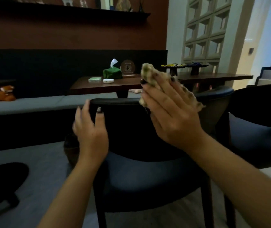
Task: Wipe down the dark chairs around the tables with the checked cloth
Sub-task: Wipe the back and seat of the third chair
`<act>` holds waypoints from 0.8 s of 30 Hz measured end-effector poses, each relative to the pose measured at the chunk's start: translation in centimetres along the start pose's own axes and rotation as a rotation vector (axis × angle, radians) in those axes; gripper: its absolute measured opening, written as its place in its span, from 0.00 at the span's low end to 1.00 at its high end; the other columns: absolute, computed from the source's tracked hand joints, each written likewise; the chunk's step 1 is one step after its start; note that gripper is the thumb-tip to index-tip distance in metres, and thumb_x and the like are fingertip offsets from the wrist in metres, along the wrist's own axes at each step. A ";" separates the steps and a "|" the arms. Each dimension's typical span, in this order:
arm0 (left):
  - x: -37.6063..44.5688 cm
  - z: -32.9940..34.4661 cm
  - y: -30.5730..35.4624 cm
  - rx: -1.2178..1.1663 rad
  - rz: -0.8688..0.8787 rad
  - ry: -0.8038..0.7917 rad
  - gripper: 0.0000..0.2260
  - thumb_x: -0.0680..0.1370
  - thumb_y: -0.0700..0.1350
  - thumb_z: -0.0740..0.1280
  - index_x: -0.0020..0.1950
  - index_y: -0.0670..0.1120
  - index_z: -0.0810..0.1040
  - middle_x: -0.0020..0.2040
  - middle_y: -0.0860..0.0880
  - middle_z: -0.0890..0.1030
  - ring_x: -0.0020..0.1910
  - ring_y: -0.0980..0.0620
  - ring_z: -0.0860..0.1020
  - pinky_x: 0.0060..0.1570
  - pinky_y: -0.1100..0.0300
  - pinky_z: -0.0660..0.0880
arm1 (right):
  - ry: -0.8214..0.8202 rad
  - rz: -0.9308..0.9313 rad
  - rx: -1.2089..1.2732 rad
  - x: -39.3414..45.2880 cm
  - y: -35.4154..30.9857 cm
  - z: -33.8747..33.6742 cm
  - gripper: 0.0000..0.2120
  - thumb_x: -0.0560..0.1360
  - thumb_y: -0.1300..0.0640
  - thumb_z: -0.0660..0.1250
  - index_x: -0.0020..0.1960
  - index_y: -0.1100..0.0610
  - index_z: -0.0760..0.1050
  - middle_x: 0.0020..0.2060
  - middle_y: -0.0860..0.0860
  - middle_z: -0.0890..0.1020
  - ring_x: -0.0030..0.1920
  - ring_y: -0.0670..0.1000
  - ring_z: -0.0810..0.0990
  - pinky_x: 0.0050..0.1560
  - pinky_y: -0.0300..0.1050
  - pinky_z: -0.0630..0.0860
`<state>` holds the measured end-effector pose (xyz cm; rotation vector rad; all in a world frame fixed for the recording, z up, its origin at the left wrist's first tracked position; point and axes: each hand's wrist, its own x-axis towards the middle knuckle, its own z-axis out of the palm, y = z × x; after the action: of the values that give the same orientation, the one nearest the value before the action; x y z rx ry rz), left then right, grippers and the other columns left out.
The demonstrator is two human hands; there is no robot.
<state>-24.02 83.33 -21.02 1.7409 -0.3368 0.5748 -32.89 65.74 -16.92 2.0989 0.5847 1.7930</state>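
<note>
A dark chair (128, 129) with a curved black backrest and a blue-grey seat stands right in front of me. My left hand (90, 129) grips the left end of the backrest's top rail, thumb on the near side. My right hand (169, 112) presses the checked cloth (148, 74) against the right part of the backrest with straight fingers. The cloth is bunched and sticks out above and to the right of my fingers.
A second dark chair (255, 129) stands at the right. Behind is a wooden table (105, 87) with a green tissue box (112, 73), a small case and a round plaque. A grey bench (32, 104) carries an orange plush toy (1, 94). Stairs rise at far right.
</note>
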 end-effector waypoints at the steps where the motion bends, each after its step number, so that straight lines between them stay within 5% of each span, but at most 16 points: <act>1: -0.1 0.4 -1.7 -0.099 -0.208 -0.019 0.27 0.80 0.59 0.56 0.77 0.51 0.61 0.77 0.44 0.59 0.76 0.44 0.57 0.73 0.47 0.56 | -0.023 -0.044 -0.020 0.7 -0.4 0.3 0.14 0.79 0.63 0.61 0.64 0.65 0.74 0.64 0.62 0.75 0.68 0.63 0.69 0.72 0.59 0.61; 3: -0.6 1.5 -4.7 -0.418 -0.474 -0.072 0.33 0.74 0.64 0.61 0.73 0.47 0.67 0.71 0.42 0.70 0.70 0.42 0.69 0.70 0.43 0.64 | -0.098 -0.195 -0.042 0.5 -1.6 1.4 0.15 0.79 0.64 0.61 0.64 0.66 0.74 0.65 0.63 0.74 0.69 0.63 0.69 0.72 0.59 0.62; 5: -2.0 2.3 -6.2 -0.726 -0.648 -0.112 0.23 0.77 0.61 0.60 0.61 0.46 0.77 0.53 0.46 0.83 0.52 0.49 0.82 0.57 0.48 0.75 | -0.273 -0.427 -0.056 -1.8 -2.7 2.8 0.17 0.80 0.64 0.55 0.65 0.68 0.73 0.66 0.64 0.73 0.69 0.63 0.69 0.72 0.58 0.61; 7: -3.6 3.1 -6.8 -0.991 -0.792 -0.169 0.18 0.81 0.58 0.55 0.45 0.47 0.76 0.32 0.49 0.80 0.31 0.53 0.79 0.38 0.56 0.72 | -0.501 -0.661 -0.089 -4.2 -3.2 3.5 0.19 0.79 0.64 0.51 0.63 0.67 0.76 0.65 0.62 0.75 0.67 0.61 0.72 0.72 0.56 0.60; 8: -4.5 3.4 -6.9 -1.119 -0.857 -0.228 0.20 0.81 0.59 0.55 0.44 0.46 0.76 0.31 0.48 0.79 0.30 0.51 0.78 0.37 0.56 0.71 | -0.576 -0.737 -0.102 -4.6 -3.3 3.6 0.20 0.79 0.63 0.51 0.61 0.65 0.77 0.64 0.61 0.76 0.67 0.60 0.73 0.72 0.56 0.60; 10: -5.1 3.7 -7.7 -1.271 -0.926 -0.264 0.26 0.79 0.63 0.54 0.53 0.41 0.78 0.43 0.42 0.82 0.45 0.45 0.80 0.51 0.50 0.74 | -0.576 -0.743 -0.096 -3.3 -3.1 3.3 0.19 0.79 0.62 0.53 0.60 0.64 0.79 0.63 0.61 0.77 0.67 0.61 0.72 0.72 0.56 0.61; 13: -4.8 3.9 -9.5 -1.342 -0.940 -0.290 0.33 0.77 0.67 0.52 0.60 0.40 0.77 0.54 0.41 0.82 0.59 0.41 0.76 0.70 0.44 0.62 | -0.387 -0.557 -0.071 0.7 -2.4 2.9 0.16 0.82 0.63 0.54 0.64 0.66 0.74 0.64 0.63 0.75 0.68 0.63 0.69 0.72 0.58 0.62; 17: -5.4 4.2 -10.8 -1.399 -0.941 -0.344 0.38 0.74 0.69 0.54 0.67 0.39 0.74 0.67 0.39 0.75 0.69 0.38 0.70 0.71 0.43 0.61 | -0.379 -0.533 -0.136 -1.3 -4.1 4.2 0.19 0.80 0.63 0.54 0.68 0.70 0.69 0.68 0.65 0.70 0.70 0.65 0.67 0.71 0.57 0.64; 21: -5.2 3.9 -11.3 -1.424 -0.882 -0.380 0.39 0.75 0.70 0.52 0.63 0.38 0.79 0.63 0.38 0.78 0.59 0.41 0.78 0.57 0.48 0.76 | -0.612 -0.648 -0.077 -5.8 -5.7 5.6 0.20 0.80 0.63 0.49 0.64 0.71 0.72 0.66 0.65 0.73 0.69 0.65 0.68 0.73 0.58 0.59; 24: -5.2 3.7 -11.2 -1.408 -0.885 -0.381 0.40 0.75 0.71 0.52 0.63 0.37 0.79 0.65 0.38 0.76 0.61 0.41 0.75 0.64 0.48 0.69 | -0.679 -0.721 -0.057 -5.7 -6.1 5.8 0.20 0.79 0.63 0.50 0.59 0.67 0.78 0.60 0.62 0.79 0.64 0.63 0.74 0.71 0.59 0.61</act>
<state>-21.85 82.10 -33.71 0.4520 -0.1161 -0.5871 -28.56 68.35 -25.73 1.9220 0.9052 0.6523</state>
